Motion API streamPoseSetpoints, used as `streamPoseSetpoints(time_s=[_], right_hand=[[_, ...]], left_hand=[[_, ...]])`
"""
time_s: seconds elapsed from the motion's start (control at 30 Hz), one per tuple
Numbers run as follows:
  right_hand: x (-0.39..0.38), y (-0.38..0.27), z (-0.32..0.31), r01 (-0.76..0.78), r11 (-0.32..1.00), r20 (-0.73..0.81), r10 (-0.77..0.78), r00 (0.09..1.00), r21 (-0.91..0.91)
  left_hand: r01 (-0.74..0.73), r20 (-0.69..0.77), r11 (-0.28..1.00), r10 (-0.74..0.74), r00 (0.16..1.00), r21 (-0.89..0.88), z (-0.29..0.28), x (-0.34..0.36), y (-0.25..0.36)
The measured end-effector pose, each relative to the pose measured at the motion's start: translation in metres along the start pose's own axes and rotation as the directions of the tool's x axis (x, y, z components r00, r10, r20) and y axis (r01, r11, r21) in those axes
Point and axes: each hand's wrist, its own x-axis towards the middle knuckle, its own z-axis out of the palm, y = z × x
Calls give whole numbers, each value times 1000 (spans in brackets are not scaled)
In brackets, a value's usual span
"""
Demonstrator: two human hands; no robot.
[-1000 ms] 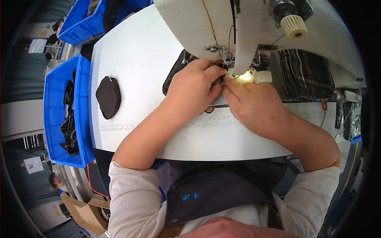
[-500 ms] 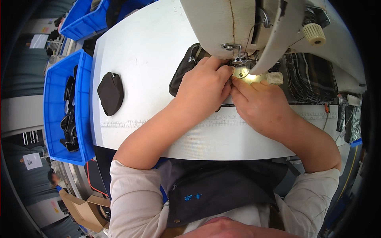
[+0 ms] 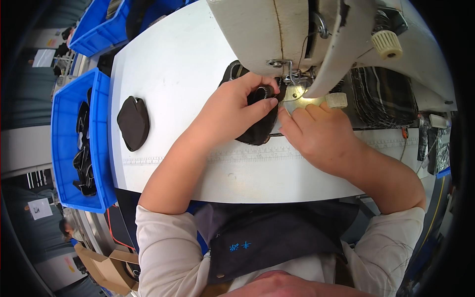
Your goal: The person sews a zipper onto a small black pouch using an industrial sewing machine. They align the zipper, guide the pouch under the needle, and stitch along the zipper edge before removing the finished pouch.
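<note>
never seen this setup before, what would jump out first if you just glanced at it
The big cream sewing machine fills the top, and right under its lit needle both hands meet: the left hand pinches a black fabric piece while the right hand presses beside it. At the far left, a bright blue bin holds dark parts, with one loose black piece on the white table.

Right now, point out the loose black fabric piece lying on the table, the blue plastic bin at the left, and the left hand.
loose black fabric piece (image 3: 133,122), head view, its middle.
blue plastic bin (image 3: 63,148), head view, left wall.
left hand (image 3: 230,106), head view, back of hand.
</note>
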Motion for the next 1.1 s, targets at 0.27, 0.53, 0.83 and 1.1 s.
streamPoseSetpoints(time_s=[0.27, 0.53, 0.83, 1.1], right_hand=[[7, 3, 7, 1, 999, -46, -3, 999, -53], [8, 1, 18, 125, 992, -120, -122, 985, 16], [5, 6, 15, 163, 969, -14, -163, 987, 187], [3, 7, 10, 92, 965, 89, -117, 989, 245]], left_hand=[[-66, 6, 988, 67, 998, -139, -4, 9, -21], [-75, -11, 965, 75, 997, -250, 2, 9, -17], [-278, -177, 720, 487, 855, 636, 24, -4, -1], [-165, -274, 768, 408, 871, 618, 2, 14, -16]])
